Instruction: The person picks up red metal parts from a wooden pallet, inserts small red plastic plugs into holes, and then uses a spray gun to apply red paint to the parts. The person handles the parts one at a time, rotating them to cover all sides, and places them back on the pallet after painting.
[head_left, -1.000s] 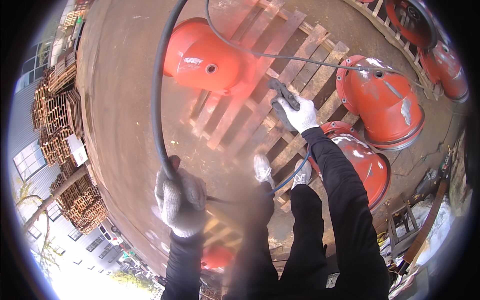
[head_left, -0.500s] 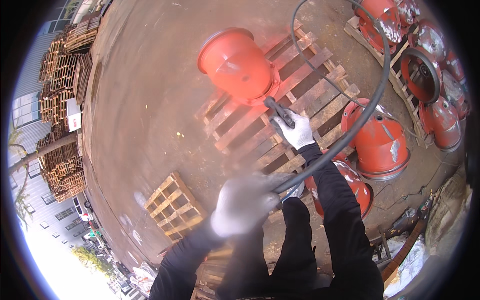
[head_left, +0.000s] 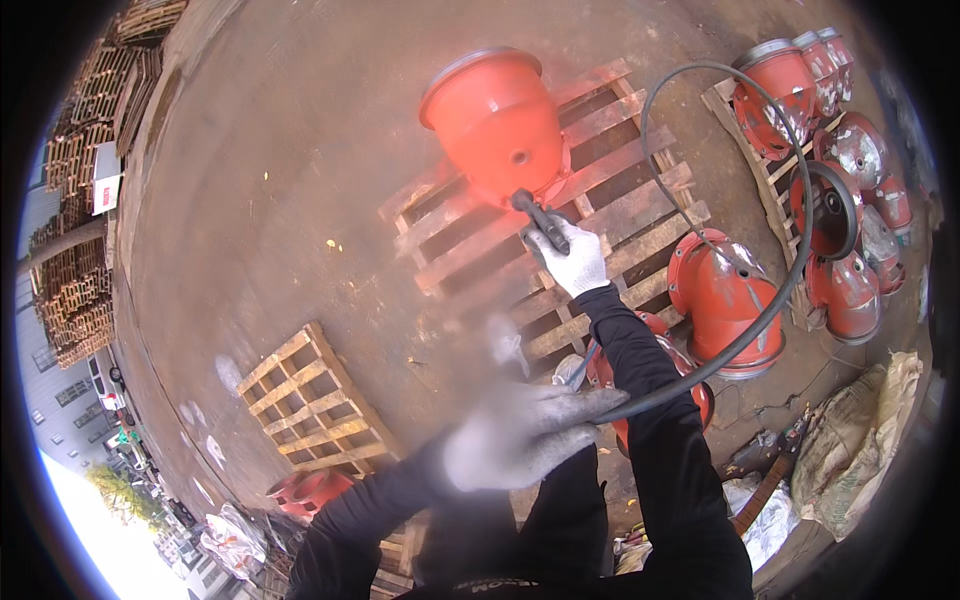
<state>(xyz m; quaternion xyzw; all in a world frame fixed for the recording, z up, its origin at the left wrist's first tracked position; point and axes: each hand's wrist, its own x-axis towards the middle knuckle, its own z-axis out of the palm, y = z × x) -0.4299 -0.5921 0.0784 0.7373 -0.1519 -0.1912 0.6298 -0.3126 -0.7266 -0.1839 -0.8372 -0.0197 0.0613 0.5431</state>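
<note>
My right hand (head_left: 577,264), in a white knit glove, is closed around a dark spray gun (head_left: 543,217). The gun's head is close to the lower flange of a bell-shaped red casting (head_left: 502,125). That casting stands on a slatted wooden pallet (head_left: 640,205), and red mist hangs about its base. My left hand (head_left: 520,432), also gloved, grips a thick dark hose (head_left: 700,372) low in front of my body. From there the hose loops up on the right and curves back over the pallet. A blurred smudge covers part of the left glove.
More red castings with bare, pale patches stand at the right, one a flanged elbow (head_left: 728,305), others on a second pallet (head_left: 785,205). A small pallet (head_left: 318,400) lies at the lower left. Crumpled sacks (head_left: 855,450) lie at the lower right. Stacked pallets (head_left: 75,230) line the far left.
My left hand has moved right with the hose. The spray gun has shifted slightly left along the casting's base. My view has turned a little, so the surroundings sit differently.
</note>
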